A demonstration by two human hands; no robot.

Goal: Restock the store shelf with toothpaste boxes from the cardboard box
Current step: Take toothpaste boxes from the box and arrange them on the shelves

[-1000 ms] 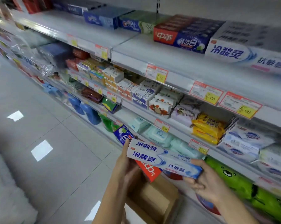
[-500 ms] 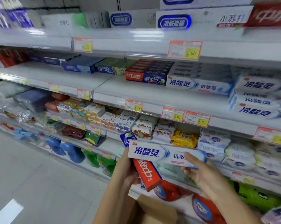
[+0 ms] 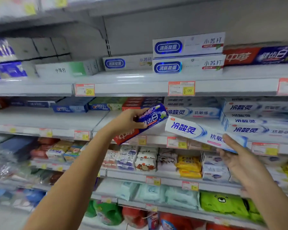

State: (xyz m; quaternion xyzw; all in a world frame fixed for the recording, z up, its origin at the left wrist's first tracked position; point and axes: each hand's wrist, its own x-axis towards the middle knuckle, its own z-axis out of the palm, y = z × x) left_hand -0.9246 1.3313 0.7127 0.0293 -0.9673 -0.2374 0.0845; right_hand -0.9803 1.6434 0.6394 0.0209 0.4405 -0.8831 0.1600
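Toothpaste box (image 3: 150, 120) in red and blue sits tilted in the left hand (image 3: 128, 121), whose fingers (image 3: 135, 113) curl round its middle; its blue end points up to the right, its red end hangs low over the front edge of the middle shelf (image 3: 40, 118); the right hand (image 3: 236, 156) holds a white box (image 3: 189, 130) by its right end, thumb on the front face, fingers beneath; this box slants with its left end higher, just beside the first box's blue end, and I cannot tell whether they touch; on the shelf behind stand a white stack (image 3: 249, 130) at right and a blurred red-blue row (image 3: 140, 102) past the left hand; soap packs (image 3: 145, 161) fill the shelf below
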